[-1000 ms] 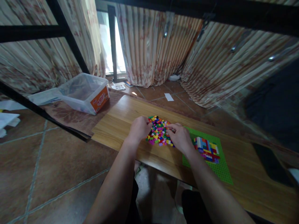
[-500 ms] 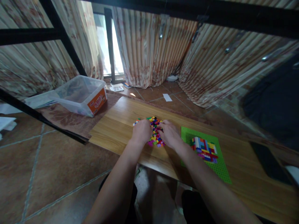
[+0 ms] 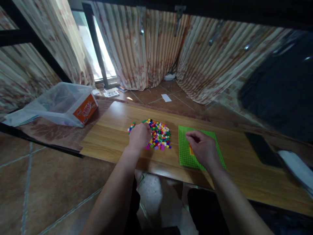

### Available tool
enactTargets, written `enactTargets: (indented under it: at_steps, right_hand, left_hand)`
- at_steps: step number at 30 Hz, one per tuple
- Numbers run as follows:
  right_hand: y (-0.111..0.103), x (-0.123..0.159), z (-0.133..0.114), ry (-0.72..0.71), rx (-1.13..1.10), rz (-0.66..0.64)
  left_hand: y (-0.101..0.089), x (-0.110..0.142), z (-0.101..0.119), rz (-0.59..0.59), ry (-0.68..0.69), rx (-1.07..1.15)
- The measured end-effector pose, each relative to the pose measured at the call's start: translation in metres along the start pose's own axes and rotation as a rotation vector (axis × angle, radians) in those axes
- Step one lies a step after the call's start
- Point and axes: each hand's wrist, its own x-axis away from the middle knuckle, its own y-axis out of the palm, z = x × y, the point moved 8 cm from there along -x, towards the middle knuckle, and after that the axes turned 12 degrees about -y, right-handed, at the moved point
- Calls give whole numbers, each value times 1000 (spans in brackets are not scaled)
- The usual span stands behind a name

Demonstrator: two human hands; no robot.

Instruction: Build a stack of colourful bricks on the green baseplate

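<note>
A pile of small multicoloured building bricks [image 3: 160, 134] lies on the wooden table. Over its left side rests my left hand [image 3: 140, 135], fingers curled in and mostly turned away from view; whether a brick is in them I cannot make out. My right hand [image 3: 204, 148] is above the green baseplate [image 3: 183, 147], thumb and forefinger pinched together. Anything between those fingertips is too small to tell. Beneath the right hand, an orange and yellow bit of the brick build [image 3: 191, 150] shows; the hand hides most of it.
A clear plastic tub [image 3: 66, 104] with an orange label stands beyond the table's left end. Toward the right of the wooden table [image 3: 110, 130] lie a dark flat object [image 3: 262, 148] and a white object [image 3: 297, 169]. A black metal bar [image 3: 156, 8] crosses overhead, with striped curtains behind.
My right hand has moved right, from the brick pile to over the green baseplate, covering the build. My left hand stays at the pile. The camera view has turned to the right.
</note>
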Motion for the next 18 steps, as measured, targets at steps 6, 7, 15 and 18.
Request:
enactTargets:
  at_steps: [6, 7, 15, 18]
  right_hand:
    - [50, 26, -38, -96, -70, -300]
    - [58, 31, -43, -95, -61, -350]
    - [82, 46, -40, -158, 69, -481]
    - [82, 49, -40, -189, 45, -478]
  left_hand:
    - [1, 1, 6, 2, 22, 9]
    - [0, 1, 6, 6, 20, 16]
    - [-3, -1, 11, 8, 60, 143]
    - [-6, -1, 14, 24, 91, 199]
